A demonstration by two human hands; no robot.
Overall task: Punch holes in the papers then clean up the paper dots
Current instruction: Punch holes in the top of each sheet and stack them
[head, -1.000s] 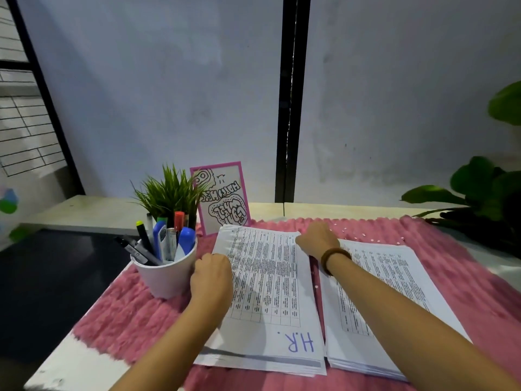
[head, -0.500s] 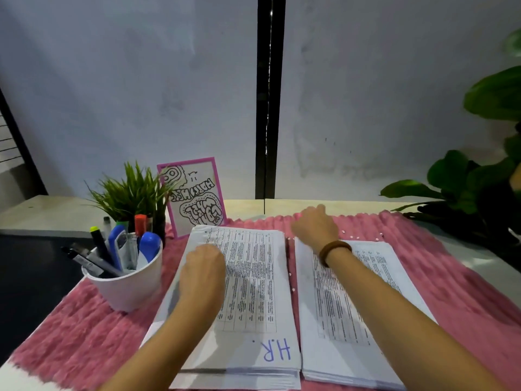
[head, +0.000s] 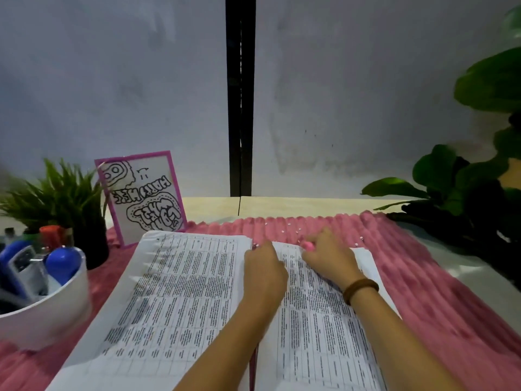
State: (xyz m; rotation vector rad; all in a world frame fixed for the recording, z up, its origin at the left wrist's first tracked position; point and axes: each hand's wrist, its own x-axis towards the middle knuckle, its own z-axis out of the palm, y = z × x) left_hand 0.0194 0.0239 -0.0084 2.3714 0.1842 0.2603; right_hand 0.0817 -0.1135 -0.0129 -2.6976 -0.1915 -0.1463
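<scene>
Two stacks of printed papers lie side by side on a pink ribbed mat [head: 439,277]: a left stack [head: 180,292] and a right stack [head: 324,340]. Small white paper dots [head: 294,229] are scattered on the mat just beyond the stacks. My left hand [head: 263,273] is curled into a loose fist at the top right corner of the left stack, over the gap between the stacks, and its fingertips are hidden. My right hand [head: 328,256], with a brown wristband, rests on the top edge of the right stack. Its fingers are bent down, with a small pink spot at the fingertips.
A white cup of markers [head: 42,300] stands at the left edge. Behind it are a small green plant [head: 59,198] and a pink-framed drawing card [head: 143,198]. A large leafy plant [head: 462,187] fills the right side. The wall is close behind the desk.
My left hand has slid right across the left stack to its top right corner. My right hand has drawn back from the mat onto the right stack. The camera has moved closer.
</scene>
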